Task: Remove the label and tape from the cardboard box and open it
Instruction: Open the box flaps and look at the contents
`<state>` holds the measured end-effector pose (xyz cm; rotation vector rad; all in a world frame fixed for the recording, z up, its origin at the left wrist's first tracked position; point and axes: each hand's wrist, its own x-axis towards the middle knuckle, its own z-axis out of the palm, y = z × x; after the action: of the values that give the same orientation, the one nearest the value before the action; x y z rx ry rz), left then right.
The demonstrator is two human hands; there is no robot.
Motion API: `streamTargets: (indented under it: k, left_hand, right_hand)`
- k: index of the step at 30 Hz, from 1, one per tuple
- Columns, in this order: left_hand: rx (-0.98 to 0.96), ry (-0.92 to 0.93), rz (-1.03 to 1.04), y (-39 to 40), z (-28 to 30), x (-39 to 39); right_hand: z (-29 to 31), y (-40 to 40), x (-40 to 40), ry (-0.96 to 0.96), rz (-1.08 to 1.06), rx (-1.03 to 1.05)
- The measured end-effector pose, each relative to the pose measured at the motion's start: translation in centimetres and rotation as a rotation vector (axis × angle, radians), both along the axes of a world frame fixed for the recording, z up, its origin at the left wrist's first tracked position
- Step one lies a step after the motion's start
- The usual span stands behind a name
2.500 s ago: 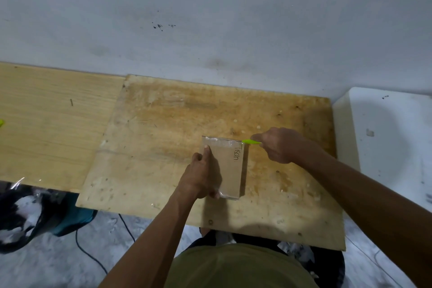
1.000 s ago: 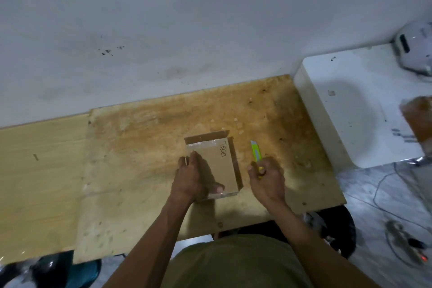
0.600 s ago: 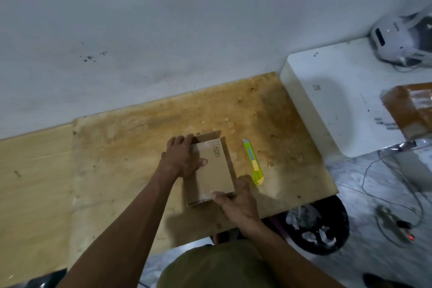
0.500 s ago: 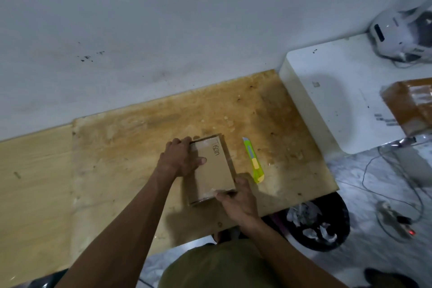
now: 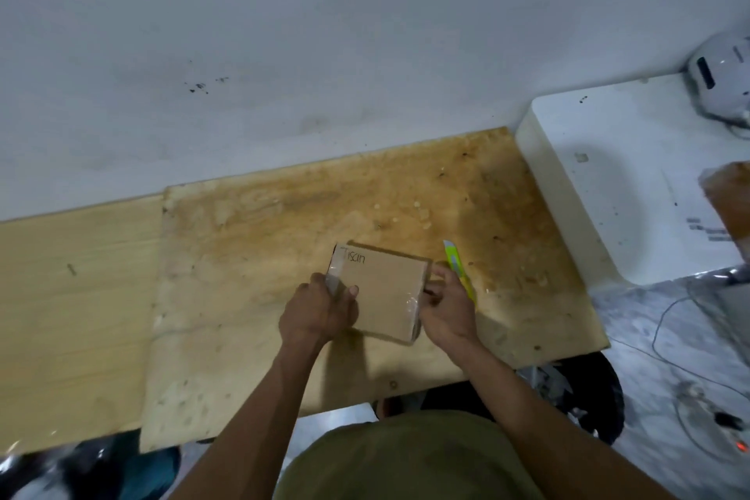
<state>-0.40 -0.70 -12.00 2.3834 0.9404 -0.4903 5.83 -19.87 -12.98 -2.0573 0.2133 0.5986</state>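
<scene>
A small brown cardboard box (image 5: 383,292) lies on the stained plywood board (image 5: 264,239), with handwriting near its far left corner and clear tape over its left and right ends. My left hand (image 5: 320,311) grips the box's left end, thumb on top. My right hand (image 5: 444,306) holds the right end, fingers curled against the taped side. A yellow-green utility knife (image 5: 456,270) lies on the board just right of the box, partly hidden behind my right hand.
A white block-shaped surface (image 5: 608,191) stands at the board's right, carrying a white device (image 5: 722,85) and a brown taped parcel (image 5: 730,207). A black waste bin (image 5: 584,398) sits under the board's right corner. Cables run across the floor at right. The wall is close behind.
My right hand laid the knife down beside the box and took hold of the box. Both hands have turned the box about a quarter turn, so the writing now sits at the far left.
</scene>
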Motion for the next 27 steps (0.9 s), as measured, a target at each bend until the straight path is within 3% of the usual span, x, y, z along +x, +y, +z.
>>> streamTargets:
  k: [5, 8, 19, 24, 27]
  left_hand:
    - [-0.027, 0.012, 0.101, -0.9, -0.6, -2.0]
    - [-0.043, 0.005, 0.131, -0.9, -0.7, -2.5]
    - [-0.128, -0.139, 0.343, 0.6, -1.9, -4.2]
    - [-0.091, -0.205, 0.514, 1.6, -2.5, -4.9]
    - [0.051, -0.240, 0.415, 2.1, -2.9, -5.9]
  right_hand:
    - [0.2, -0.2, -0.1, -0.207, 0.196, -0.088]
    - [0.4, -1.0, -0.1, -0.223, 0.248, -0.113]
    - [-1.2, -2.2, 0.5, -0.315, 0.051, 0.002]
    - [-3.0, -2.7, 1.5, -0.368, 0.066, -0.144]
    - [-3.9, -3.5, 1.5, -0.464, 0.223, -0.254]
